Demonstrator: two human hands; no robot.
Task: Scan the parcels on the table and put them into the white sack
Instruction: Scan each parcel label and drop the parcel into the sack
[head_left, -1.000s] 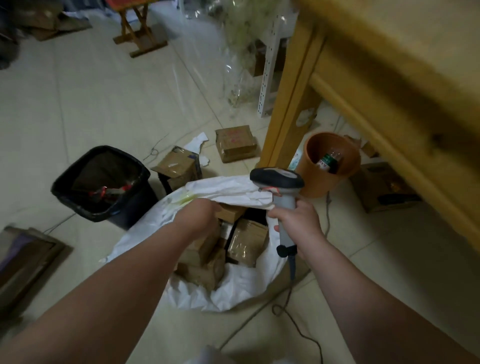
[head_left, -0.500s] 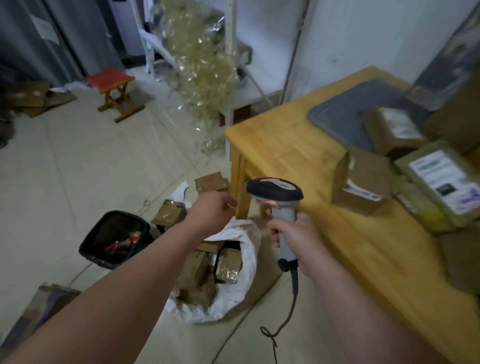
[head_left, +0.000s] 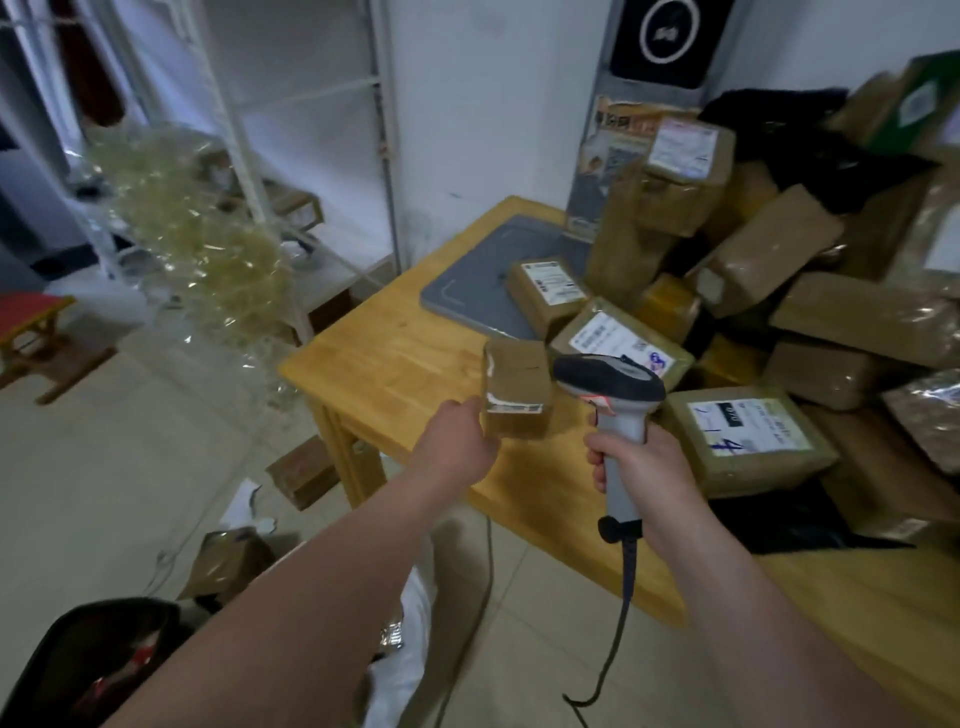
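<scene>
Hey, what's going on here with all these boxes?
A person is working through a pile of taped parcels on a wooden table. Their right hand grips a corded barcode scanner. The left hand is up against a small brown parcel near the table's edge; whether it actually grips it is unclear. A white sack lies on the floor below, only partly in view.

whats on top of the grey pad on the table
A small labelled parcel lies on the grey pad, near its right side. The parcel pile hides the pad's right edge and anything on it.
</scene>
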